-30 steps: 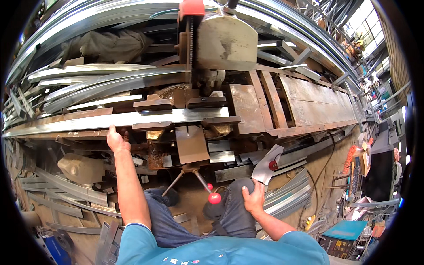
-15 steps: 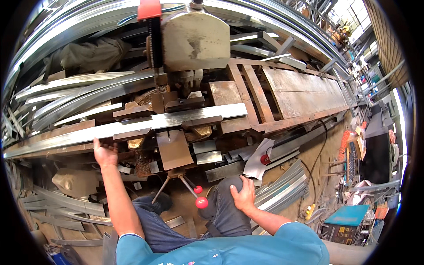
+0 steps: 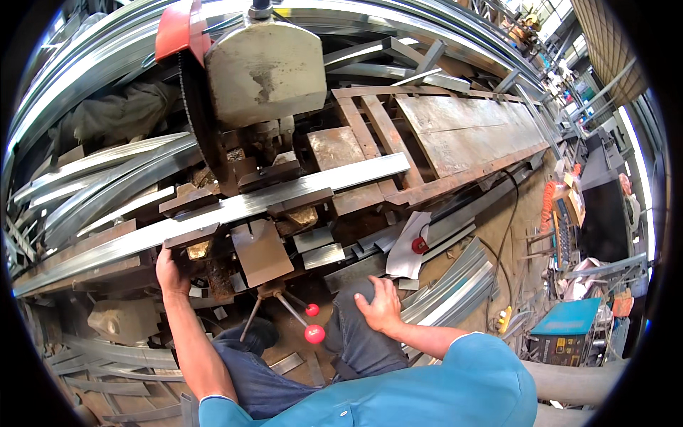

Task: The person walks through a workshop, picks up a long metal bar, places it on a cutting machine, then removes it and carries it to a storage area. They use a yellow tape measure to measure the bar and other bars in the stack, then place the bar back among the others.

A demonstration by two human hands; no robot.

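Note:
A long, shiny metal bar (image 3: 348,173) lies slantwise across the saw's bed between dark clamp jaws (image 3: 302,201). My left hand (image 3: 173,274) grips its near edge beside the near-left jaw, thumb up against the metal; the other fingers are partly hidden in shadow below. My right hand (image 3: 382,306) rests open on my knee, holding nothing. Behind the bar stands a round toothed saw blade (image 3: 199,117) under a red guard (image 3: 178,30), beside a worn cream housing (image 3: 267,71). The blade is apart from my hands.
A spoked handle with red knobs (image 3: 314,334) stands between my legs. Right of the bar runs a rusty frame with metal plates (image 3: 469,135). A white sheet (image 3: 408,256) with a red round thing (image 3: 420,245) lies near my right hand. Metal offcuts (image 3: 452,292) cover the floor.
The bar has slid right through the jaws, and my left hand has moved right with it, up to the near-left jaw. My right hand stays on the knee. The view has turned somewhat.

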